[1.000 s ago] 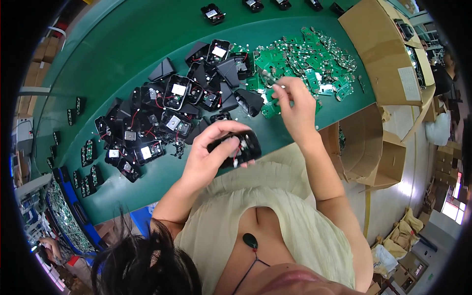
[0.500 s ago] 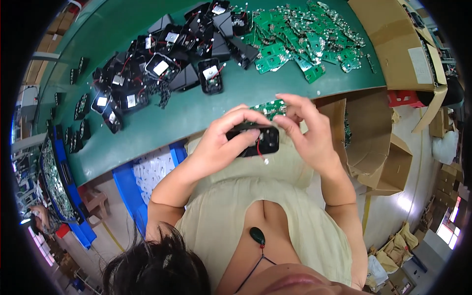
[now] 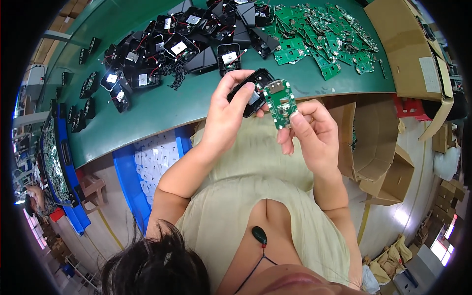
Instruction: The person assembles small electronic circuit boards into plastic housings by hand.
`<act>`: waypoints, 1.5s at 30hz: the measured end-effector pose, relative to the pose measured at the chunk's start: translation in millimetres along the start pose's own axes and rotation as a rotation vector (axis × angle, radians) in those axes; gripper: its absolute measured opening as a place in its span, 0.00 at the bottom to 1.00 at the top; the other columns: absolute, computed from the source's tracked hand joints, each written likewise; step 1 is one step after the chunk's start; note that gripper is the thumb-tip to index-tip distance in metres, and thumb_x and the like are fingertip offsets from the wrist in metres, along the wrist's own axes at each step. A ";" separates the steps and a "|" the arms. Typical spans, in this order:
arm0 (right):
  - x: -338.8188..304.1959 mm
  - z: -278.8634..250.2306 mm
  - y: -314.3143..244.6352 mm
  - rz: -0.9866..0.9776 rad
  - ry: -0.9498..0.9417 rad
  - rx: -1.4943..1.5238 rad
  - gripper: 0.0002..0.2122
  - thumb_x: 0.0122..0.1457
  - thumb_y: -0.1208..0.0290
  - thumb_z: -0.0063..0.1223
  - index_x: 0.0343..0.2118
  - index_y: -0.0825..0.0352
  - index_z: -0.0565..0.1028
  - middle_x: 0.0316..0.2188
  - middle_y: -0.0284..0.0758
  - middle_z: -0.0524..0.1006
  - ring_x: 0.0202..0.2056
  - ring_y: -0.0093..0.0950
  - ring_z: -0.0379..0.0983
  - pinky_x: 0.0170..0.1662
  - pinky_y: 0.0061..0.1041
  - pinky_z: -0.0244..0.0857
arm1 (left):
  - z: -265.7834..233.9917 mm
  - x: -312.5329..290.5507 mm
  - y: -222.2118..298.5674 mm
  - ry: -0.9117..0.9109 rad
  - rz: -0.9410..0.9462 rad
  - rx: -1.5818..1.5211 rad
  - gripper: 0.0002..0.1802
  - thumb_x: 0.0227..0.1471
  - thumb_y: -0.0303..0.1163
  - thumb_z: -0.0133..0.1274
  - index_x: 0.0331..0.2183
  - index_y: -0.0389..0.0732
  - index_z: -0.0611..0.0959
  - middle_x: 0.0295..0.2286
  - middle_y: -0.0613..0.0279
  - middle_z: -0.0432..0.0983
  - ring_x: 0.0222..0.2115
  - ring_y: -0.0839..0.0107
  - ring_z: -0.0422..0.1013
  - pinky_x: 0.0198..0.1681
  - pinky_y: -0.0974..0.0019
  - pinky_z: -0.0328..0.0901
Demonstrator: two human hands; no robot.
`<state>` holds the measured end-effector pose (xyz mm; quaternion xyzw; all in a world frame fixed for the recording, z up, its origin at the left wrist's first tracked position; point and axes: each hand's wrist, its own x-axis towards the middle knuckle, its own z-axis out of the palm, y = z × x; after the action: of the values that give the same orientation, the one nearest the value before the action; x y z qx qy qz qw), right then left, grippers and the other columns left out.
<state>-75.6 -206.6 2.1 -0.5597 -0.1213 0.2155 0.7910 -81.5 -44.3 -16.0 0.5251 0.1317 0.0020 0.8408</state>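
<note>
the left hand (image 3: 227,110) holds a black box (image 3: 258,80) tight. the right hand (image 3: 315,129) pinches a green board (image 3: 281,104) by its low end, right by the box; i can't tell if they touch. both are near the green table (image 3: 147,107).

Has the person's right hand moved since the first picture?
Yes: the right hand drew back, from the heaped green circuit boards to past the near edge of the smooth green tabletop.

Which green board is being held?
The single board in the right hand, beside the black housing; no hand touches the boards piled on the table.
</note>
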 end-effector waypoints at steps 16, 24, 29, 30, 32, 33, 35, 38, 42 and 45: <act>16.6 -0.7 -2.3 0.147 0.015 -0.022 0.05 0.59 0.71 0.44 0.30 0.68 0.66 0.17 0.32 0.72 0.14 0.16 0.65 0.17 0.12 0.56 | 4.7 -5.9 8.4 -0.088 0.072 0.062 0.12 0.53 0.27 0.43 0.41 0.35 0.70 0.35 0.63 0.69 0.35 0.78 0.66 0.36 0.74 0.63; 26.7 -14.5 -7.4 -0.077 0.093 -0.605 0.05 0.53 0.74 0.52 0.31 0.67 0.69 0.18 0.29 0.69 0.15 0.12 0.60 0.15 0.12 0.50 | 15.6 -4.2 12.6 -0.079 0.065 0.112 0.13 0.52 0.27 0.47 0.41 0.35 0.69 0.35 0.62 0.69 0.34 0.78 0.66 0.36 0.72 0.66; 38.5 -15.6 -18.8 -0.486 0.134 -0.752 0.09 0.47 0.79 0.57 0.33 0.67 0.74 0.26 0.32 0.67 0.23 0.16 0.63 0.17 0.13 0.53 | 29.4 -5.8 12.6 -0.001 0.005 0.040 0.10 0.50 0.27 0.50 0.37 0.35 0.73 0.31 0.63 0.70 0.29 0.79 0.67 0.30 0.74 0.67; 41.0 -16.8 -18.0 -0.555 0.090 -0.709 0.10 0.45 0.80 0.57 0.33 0.67 0.75 0.29 0.33 0.67 0.26 0.17 0.64 0.18 0.13 0.55 | 31.2 -5.3 10.2 0.017 0.010 0.041 0.10 0.50 0.27 0.50 0.37 0.35 0.73 0.31 0.63 0.70 0.29 0.79 0.67 0.30 0.74 0.67; 45.8 -13.5 -22.8 -0.522 0.086 -0.662 0.07 0.45 0.81 0.57 0.29 0.67 0.76 0.28 0.33 0.67 0.26 0.19 0.64 0.19 0.13 0.57 | 32.0 -4.0 4.4 0.069 0.222 0.337 0.09 0.49 0.25 0.51 0.36 0.35 0.75 0.30 0.64 0.69 0.29 0.80 0.67 0.31 0.76 0.64; 49.3 -14.9 -23.5 -0.557 0.019 -0.687 0.07 0.46 0.81 0.57 0.30 0.68 0.76 0.29 0.33 0.67 0.27 0.19 0.64 0.19 0.13 0.58 | 33.0 -3.9 5.4 0.062 0.236 0.367 0.10 0.47 0.24 0.51 0.35 0.36 0.77 0.31 0.65 0.68 0.30 0.80 0.66 0.32 0.77 0.62; 54.3 -15.4 -25.8 -0.591 -0.058 -0.706 0.07 0.46 0.81 0.57 0.30 0.68 0.75 0.29 0.34 0.67 0.27 0.19 0.64 0.19 0.13 0.58 | 35.4 -4.9 8.4 0.080 0.206 0.347 0.10 0.48 0.24 0.51 0.36 0.36 0.77 0.33 0.65 0.68 0.30 0.80 0.66 0.33 0.77 0.62; 62.7 -16.0 -29.6 -0.566 -0.075 -0.563 0.06 0.48 0.82 0.54 0.30 0.69 0.73 0.28 0.35 0.66 0.27 0.18 0.64 0.21 0.13 0.58 | 40.7 -0.4 18.7 0.134 0.276 0.362 0.10 0.49 0.24 0.49 0.37 0.37 0.77 0.35 0.65 0.67 0.31 0.80 0.66 0.31 0.77 0.63; 86.5 -22.7 -35.8 -0.591 -0.125 -0.640 0.04 0.49 0.81 0.50 0.28 0.69 0.69 0.28 0.35 0.67 0.24 0.20 0.64 0.21 0.17 0.59 | 46.0 5.6 41.0 0.143 0.277 0.166 0.10 0.50 0.23 0.46 0.37 0.40 0.78 0.38 0.63 0.65 0.32 0.82 0.66 0.24 0.80 0.66; 103.0 -22.2 -45.7 -0.919 -0.246 -1.203 0.08 0.39 0.78 0.53 0.25 0.67 0.68 0.26 0.31 0.65 0.24 0.28 0.64 0.23 0.24 0.60 | 34.9 15.0 39.3 0.130 0.406 0.383 0.09 0.50 0.23 0.47 0.35 0.41 0.78 0.39 0.61 0.64 0.30 0.82 0.66 0.19 0.82 0.67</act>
<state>33.8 -188.8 32.3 -0.7592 -0.5251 -0.1773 0.3412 -53.9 -55.3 29.8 0.6887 0.0755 0.1790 0.6986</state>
